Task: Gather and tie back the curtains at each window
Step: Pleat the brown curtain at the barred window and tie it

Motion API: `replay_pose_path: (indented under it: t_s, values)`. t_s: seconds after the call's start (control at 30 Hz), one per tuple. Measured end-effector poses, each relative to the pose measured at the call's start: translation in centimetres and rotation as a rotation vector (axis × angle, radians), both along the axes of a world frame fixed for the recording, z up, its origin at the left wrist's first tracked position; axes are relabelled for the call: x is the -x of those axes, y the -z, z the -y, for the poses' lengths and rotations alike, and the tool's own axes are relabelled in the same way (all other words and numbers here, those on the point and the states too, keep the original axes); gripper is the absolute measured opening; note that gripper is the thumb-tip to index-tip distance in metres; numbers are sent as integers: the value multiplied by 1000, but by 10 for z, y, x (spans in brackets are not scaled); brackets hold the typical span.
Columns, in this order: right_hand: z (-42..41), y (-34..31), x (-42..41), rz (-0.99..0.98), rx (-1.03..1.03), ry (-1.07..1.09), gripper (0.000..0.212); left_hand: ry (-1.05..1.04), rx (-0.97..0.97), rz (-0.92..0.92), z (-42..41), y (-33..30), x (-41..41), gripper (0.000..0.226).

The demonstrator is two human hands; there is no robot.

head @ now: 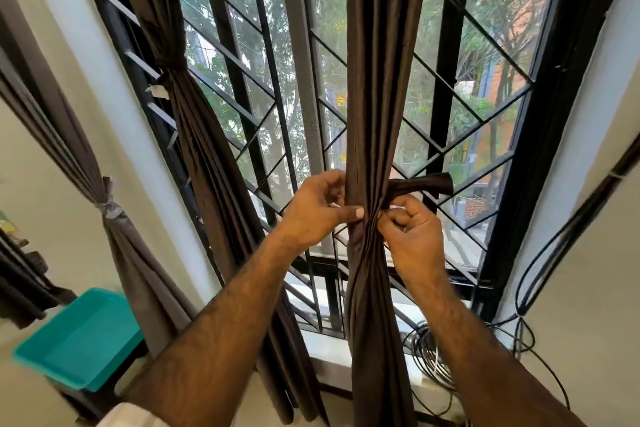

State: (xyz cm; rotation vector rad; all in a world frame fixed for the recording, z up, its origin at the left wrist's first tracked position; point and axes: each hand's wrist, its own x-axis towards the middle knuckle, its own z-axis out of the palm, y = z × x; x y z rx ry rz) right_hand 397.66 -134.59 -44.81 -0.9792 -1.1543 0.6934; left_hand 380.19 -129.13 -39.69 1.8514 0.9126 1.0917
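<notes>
While two bare forearms reach up from the bottom edge, the left hand (320, 208) curls around the gathered brown curtain (377, 97) at centre, thumb pressed on its folds, and the right hand (412, 232) pinches the matching tie-back strap (424, 184), whose loose end juts right. Behind stands a black-grilled window (485, 87); further left hang a tied brown curtain (180, 87) and a tied grey curtain (107, 204).

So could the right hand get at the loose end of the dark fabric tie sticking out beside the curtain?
Probably yes: the loose end of the dark fabric tie juts out just above the right hand, with nothing between them.
</notes>
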Motion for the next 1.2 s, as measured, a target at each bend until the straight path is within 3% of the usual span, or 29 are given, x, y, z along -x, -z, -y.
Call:
replay_pose_path:
  t_s: [0.17,0.27,0.37,0.5,0.6,0.67,0.87,0.93,1.07,1.2]
  values:
    - [1,5,-2,47,-4,136,35,41,4,31,-1,2,-5,43]
    - [5,4,0,-39,-72,101,25,1,-71,-16,-5,1,-5,39]
    - [4,1,-4,63,-78,121,19,-25,-89,-15,-8,0,-5,41]
    - [12,-3,-2,-166,65,-58,30,103,-14,13,-7,-2,-3,46]
    - [16,-8,0,-266,45,-85,21,111,2,39,-9,0,-1,52]
    - [17,-11,-1,-215,4,-49,2,89,11,58,-11,2,-1,59]
    - [18,-11,-5,-23,17,-18,20,-14,-114,-19,0,0,-6,42]
    - [16,-9,-5,-51,11,39,28,-101,-145,-81,1,1,-6,40]
    - [15,-10,-6,-193,23,108,22,-193,-159,-174,4,4,-6,44]
    - [13,-14,-12,2,-150,118,34,-168,-112,-278,7,1,-4,48]
